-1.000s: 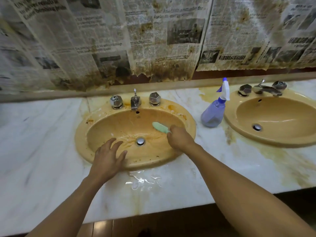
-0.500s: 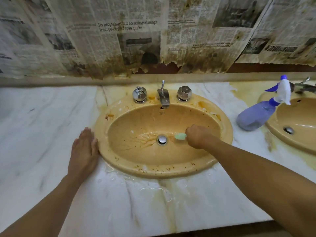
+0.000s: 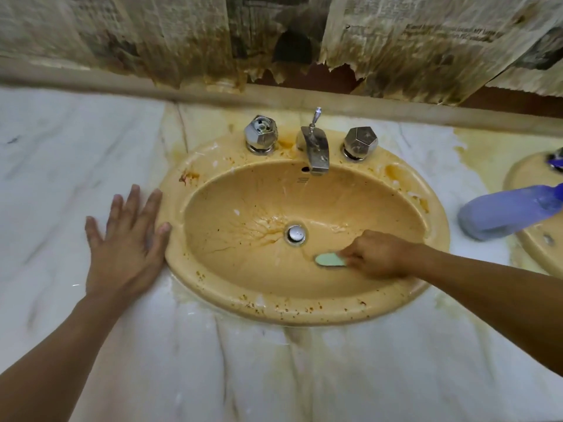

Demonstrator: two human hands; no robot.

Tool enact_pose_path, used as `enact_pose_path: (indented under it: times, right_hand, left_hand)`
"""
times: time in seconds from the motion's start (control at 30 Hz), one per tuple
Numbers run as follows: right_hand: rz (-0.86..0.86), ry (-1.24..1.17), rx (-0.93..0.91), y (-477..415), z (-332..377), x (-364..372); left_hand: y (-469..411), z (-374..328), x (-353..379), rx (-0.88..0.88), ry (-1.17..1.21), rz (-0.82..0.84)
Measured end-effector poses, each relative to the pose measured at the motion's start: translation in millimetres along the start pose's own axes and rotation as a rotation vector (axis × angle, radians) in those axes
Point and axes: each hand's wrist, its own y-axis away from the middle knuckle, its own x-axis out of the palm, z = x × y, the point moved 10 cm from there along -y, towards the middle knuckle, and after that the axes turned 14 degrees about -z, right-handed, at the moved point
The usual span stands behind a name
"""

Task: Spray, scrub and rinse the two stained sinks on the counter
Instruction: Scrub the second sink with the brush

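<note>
The right hand (image 3: 377,254) is curled round a green brush (image 3: 330,259), whose head lies on the bowl of the left sink (image 3: 304,313), just near and right of the drain (image 3: 295,233). The left hand (image 3: 128,239) lies flat on the counter (image 3: 213,376) with its fingers spread, the thumb touching the sink's left rim. This looks like the scrub step on the first sink, with much left to do. Brown streaks (image 3: 259,236) fan out left of the drain, specks (image 3: 289,312) dot the near rim, and an orange blot (image 3: 187,176) sits on the far left rim. To do it well, press the bristles flat and work in short overlapping strokes from the rim down toward the drain, so loosened dirt runs inward. The rim needs its own pass. The left hand's brace helps on a wet counter that may be slippery. The spray bottle (image 3: 505,214) leans at the right, by the second sink (image 3: 518,175), within reach for stubborn spots.
</note>
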Motion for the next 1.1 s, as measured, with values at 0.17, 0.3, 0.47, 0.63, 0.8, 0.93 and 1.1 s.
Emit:
enact_pose_path:
  times: [0.17, 0.3, 0.47, 0.63, 0.8, 0.93, 1.1]
  right_hand:
    - [-0.214, 0.202, 0.108, -43.8, -24.9, -30.3]
    - [-0.026, 0.017, -0.089, -23.2, 12.1, -1.0]
    - [-0.077, 0.548, -0.029, 2.5, -43.3, -50.0]
    - [-0.363, 0.734, -0.051, -39.1, -12.1, -92.0]
    - [-0.1, 0.708, -0.06, 1.9, -26.1, -43.5]
    - [-0.175, 0.725, -0.021, -4.0, -36.9, -77.7]
    - [-0.271, 0.585, 0.027, -42.7, -11.2, -63.2]
  left_hand:
    - [-0.8, 0.5, -2.4, 0.0, -0.019, -0.024]
    - [-10.7, -8.6, -9.6, -0.049, -0.028, -0.102]
    - [-13.2, -14.8, -10.3, -0.049, -0.045, -0.141]
    - [-14.6, -8.8, 2.3, -0.046, -0.048, -0.053]
    - [-13.5, -6.2, 6.5, -0.05, -0.023, -0.021]
    - [-13.1, -6.1, 8.4, -0.05, -0.022, -0.02]
    - [-13.2, -4.8, 7.2, -0.046, 0.001, -0.023]
